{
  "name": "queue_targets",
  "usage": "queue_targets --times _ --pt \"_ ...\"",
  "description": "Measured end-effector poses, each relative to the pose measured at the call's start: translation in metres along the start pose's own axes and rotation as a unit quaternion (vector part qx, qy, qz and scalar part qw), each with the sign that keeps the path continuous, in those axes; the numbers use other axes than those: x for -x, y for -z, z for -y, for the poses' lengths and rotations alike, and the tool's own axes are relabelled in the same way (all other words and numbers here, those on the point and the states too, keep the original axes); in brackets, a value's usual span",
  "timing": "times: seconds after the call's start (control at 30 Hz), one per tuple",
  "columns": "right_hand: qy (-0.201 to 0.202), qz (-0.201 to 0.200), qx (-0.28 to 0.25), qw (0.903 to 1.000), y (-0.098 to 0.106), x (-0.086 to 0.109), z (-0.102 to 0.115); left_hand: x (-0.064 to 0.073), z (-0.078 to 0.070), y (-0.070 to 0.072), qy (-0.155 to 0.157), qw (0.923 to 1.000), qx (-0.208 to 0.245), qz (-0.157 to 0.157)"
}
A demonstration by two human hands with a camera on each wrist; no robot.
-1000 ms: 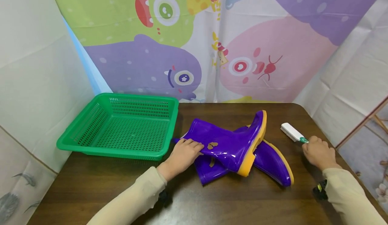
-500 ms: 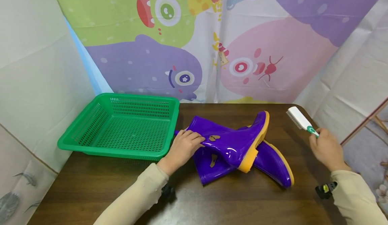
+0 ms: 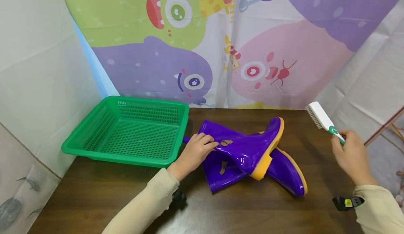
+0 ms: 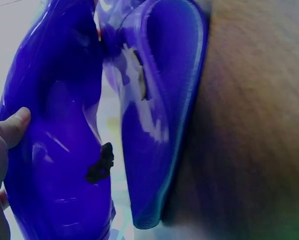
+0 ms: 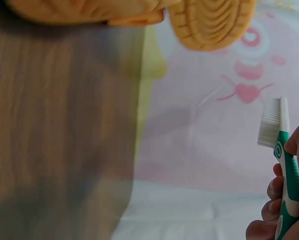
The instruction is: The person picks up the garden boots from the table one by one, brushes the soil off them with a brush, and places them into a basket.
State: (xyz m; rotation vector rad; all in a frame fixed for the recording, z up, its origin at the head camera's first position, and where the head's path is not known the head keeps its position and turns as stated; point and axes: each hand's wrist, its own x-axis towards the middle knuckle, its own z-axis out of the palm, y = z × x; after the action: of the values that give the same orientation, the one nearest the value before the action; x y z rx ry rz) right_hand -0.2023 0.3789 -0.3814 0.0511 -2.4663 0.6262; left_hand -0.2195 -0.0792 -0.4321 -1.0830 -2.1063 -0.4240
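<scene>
Two purple rain boots with yellow soles lie crossed on the table. My left hand [image 3: 196,153] grips the shaft of the upper boot [image 3: 249,146]; in the left wrist view the thumb presses on its purple side [image 4: 59,130]. The lower boot [image 3: 285,172] lies beneath, its open top [image 4: 174,55] facing the left wrist camera. Brown-tan patches mark both shafts. At the right, my right hand [image 3: 351,157] holds a scrub brush [image 3: 320,116] raised above the table, fingers curled round its green and white handle [image 5: 289,185]. The brush's white bristles [image 5: 270,122] point left and touch nothing.
A green plastic basket [image 3: 67,146] with slotted walls stands at the table's left, close to the boot tops. The brown wooden table [image 3: 252,213] ends at a cartoon-printed curtain [image 3: 170,66] behind. Pale cloth walls [image 3: 34,73] flank both sides.
My right hand has lifted the brush off the table, up and slightly right. My left hand has shifted a little, raising and turning the upper boot's shaft slightly.
</scene>
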Motion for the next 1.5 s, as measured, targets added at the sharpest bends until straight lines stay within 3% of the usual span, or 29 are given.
queue_targets --times 0.33,0.7,1.03,1.3,1.5 --pt "0.027 0.051 -0.007 0.9983 0.009 0.004 0.038 -0.01 0.003 0.001 -0.012 0.9997 0.011 -0.019" --pt "0.097 0.009 -0.032 0.9947 0.005 0.007 0.068 -0.016 0.008 -0.001 -0.026 0.9987 0.0 -0.043" --pt "0.166 -0.005 -0.05 0.9849 0.001 0.012 0.09 -0.033 0.006 0.004 -0.097 0.9887 -0.016 -0.113" --pt "0.222 -0.014 -0.069 0.9725 -0.004 0.015 0.1 -0.04 0.005 0.02 -0.136 0.9836 -0.063 -0.1" --pt "0.231 -0.007 -0.078 0.9698 -0.004 0.018 0.104 -0.038 0.008 0.024 -0.17 0.9787 -0.068 -0.094"
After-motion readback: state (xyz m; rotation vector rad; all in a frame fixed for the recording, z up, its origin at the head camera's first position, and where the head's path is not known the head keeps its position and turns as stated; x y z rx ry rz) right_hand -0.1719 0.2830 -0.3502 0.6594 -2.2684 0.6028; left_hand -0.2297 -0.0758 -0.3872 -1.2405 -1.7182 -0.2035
